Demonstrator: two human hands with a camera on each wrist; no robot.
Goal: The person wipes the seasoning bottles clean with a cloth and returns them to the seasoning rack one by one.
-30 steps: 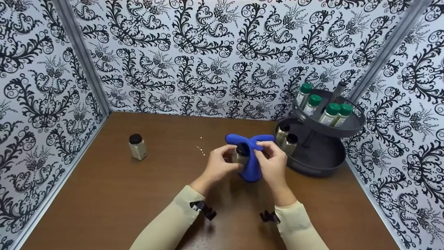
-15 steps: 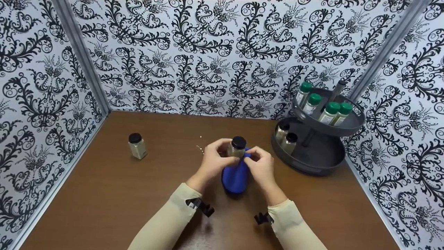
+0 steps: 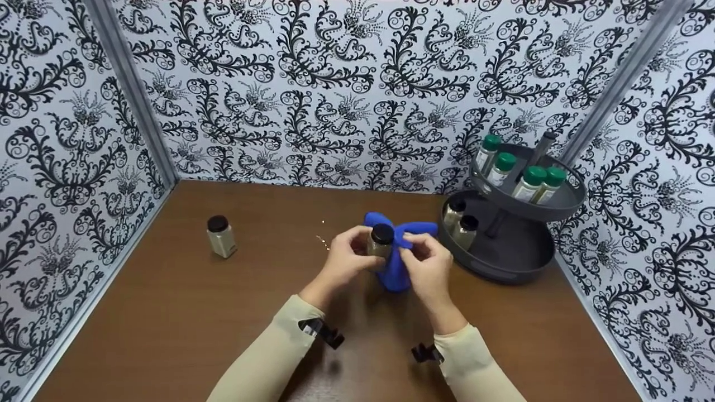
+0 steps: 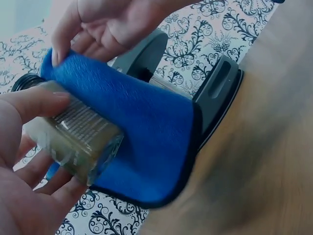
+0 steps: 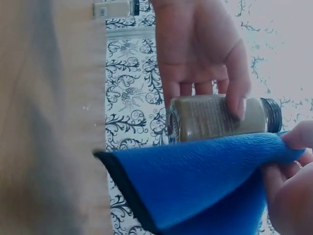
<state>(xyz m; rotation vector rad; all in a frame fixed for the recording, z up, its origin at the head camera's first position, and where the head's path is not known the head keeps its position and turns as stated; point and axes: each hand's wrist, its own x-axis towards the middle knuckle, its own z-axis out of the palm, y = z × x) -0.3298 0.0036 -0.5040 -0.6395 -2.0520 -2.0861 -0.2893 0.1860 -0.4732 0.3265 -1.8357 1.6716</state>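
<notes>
A clear, square-sided spice jar (image 4: 80,129) with a black lid and pale brown contents is held up over the table by my left hand (image 3: 347,258), thumb on one side and fingers on the other. My right hand (image 3: 431,268) pinches the edge of a blue cloth (image 5: 195,176) with dark trim. The cloth hangs down close beside the jar, its upper corners spread outward in the head view. In the right wrist view the cloth's top edge overlaps the lower side of the jar (image 5: 210,117).
Another black-lidded jar (image 3: 222,237) stands on the table (image 3: 268,312) at left. Small pale crumbs (image 3: 323,242) lie mid-table. At right, a two-tier dark rack (image 3: 503,273) carries green-capped jars (image 3: 504,168) above and two black-lidded jars (image 3: 465,233) below.
The jar and both hands first shifted a little left and the cloth dropped low in front. Now the cloth's corners are spread up behind the jar again, and the right hand is slightly back right.
</notes>
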